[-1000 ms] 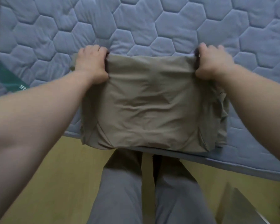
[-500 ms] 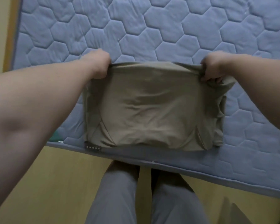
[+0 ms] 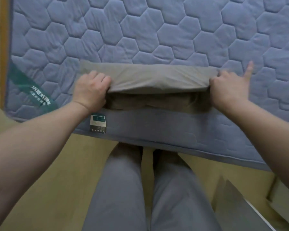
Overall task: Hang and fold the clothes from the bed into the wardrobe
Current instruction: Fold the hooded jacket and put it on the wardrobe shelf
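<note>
A khaki folded garment (image 3: 157, 77) lies near the front edge of the blue quilted mattress (image 3: 140, 30). My left hand (image 3: 92, 90) grips its left end and my right hand (image 3: 227, 90) grips its right end, with one finger pointing straight out. The top layer is lifted and folded back away from me. A darker lower layer (image 3: 153, 101) shows in shadow under it.
The mattress's front edge (image 3: 173, 130) carries a small label (image 3: 98, 122), and a green corner patch (image 3: 35, 90) sits at the left. My grey-trousered legs (image 3: 140, 189) stand on the yellowish floor. A grey and white object (image 3: 237, 205) lies at the lower right.
Both hands have carried the garment's near part up and away over the far part, halving its visible depth. The view has shifted, showing more of the mattress's left corner.
</note>
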